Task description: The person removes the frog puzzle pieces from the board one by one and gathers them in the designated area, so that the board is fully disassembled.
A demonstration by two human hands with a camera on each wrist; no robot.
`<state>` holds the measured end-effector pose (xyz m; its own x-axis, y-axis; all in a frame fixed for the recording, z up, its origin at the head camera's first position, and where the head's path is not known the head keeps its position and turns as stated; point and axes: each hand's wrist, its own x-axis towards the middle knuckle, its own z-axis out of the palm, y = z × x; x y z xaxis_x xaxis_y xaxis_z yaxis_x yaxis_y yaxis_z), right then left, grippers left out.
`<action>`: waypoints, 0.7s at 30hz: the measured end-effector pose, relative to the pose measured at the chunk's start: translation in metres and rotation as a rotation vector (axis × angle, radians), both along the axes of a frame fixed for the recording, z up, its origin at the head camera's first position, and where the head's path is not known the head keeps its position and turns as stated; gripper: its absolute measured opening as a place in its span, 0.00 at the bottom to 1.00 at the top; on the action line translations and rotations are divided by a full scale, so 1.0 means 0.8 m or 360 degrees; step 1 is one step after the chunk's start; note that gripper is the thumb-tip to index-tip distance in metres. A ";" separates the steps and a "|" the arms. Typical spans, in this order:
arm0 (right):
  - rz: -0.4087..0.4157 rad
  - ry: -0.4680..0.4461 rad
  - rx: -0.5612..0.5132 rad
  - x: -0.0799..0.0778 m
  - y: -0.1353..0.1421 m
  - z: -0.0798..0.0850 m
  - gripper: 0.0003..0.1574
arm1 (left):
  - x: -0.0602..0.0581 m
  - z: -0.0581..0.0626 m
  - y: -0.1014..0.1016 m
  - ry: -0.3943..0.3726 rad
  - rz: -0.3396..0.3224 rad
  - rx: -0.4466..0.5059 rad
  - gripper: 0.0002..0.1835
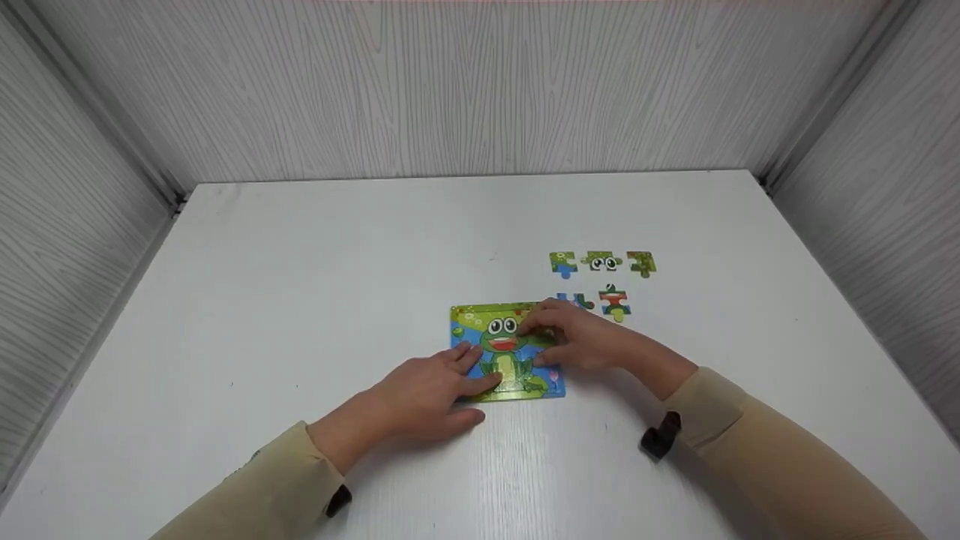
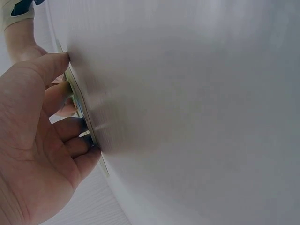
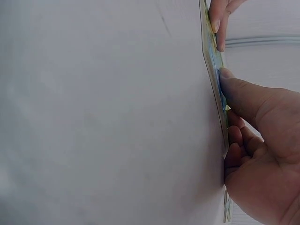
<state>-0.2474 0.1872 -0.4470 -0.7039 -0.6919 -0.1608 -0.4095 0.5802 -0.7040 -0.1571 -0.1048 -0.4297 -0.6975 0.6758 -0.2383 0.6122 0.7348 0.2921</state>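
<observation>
A square frog puzzle board (image 1: 506, 367) lies flat on the white table. My left hand (image 1: 424, 394) rests on its left side, fingers spread and fairly straight over the picture. The left wrist view shows the left hand's fingertips (image 2: 84, 123) on the board. My right hand (image 1: 589, 337) is at the board's right side, thumb and curled fingers down on the picture. Under the right thumb (image 3: 241, 96) a thin raised edge shows, seemingly a puzzle piece pinched there, mostly hidden. Beyond this hand lie a blue piece (image 1: 576, 300), partly covered, and a frog-mouth piece (image 1: 615, 304).
Behind them stand a green-and-blue corner piece (image 1: 563, 264), a frog-eyes piece (image 1: 602, 262) and a green piece (image 1: 642, 262) in a row. Grey wood-grain panels (image 1: 480, 90) enclose the table (image 1: 315, 247) at the back and sides.
</observation>
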 end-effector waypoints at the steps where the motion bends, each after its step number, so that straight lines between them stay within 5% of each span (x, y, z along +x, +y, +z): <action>1: 0.0003 -0.0001 -0.0004 0.000 0.000 0.000 0.25 | 0.000 0.000 0.000 0.0003 -0.0001 0.0001 0.31; 21: 0.0019 0.0014 -0.0053 0.003 0.001 0.002 0.26 | -0.001 -0.002 0.001 -0.0002 0.0009 0.0005 0.30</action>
<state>-0.2451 0.1878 -0.4458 -0.6967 -0.7052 -0.1315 -0.4225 0.5514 -0.7193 -0.1582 -0.1044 -0.4310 -0.7012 0.6724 -0.2370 0.6074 0.7375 0.2952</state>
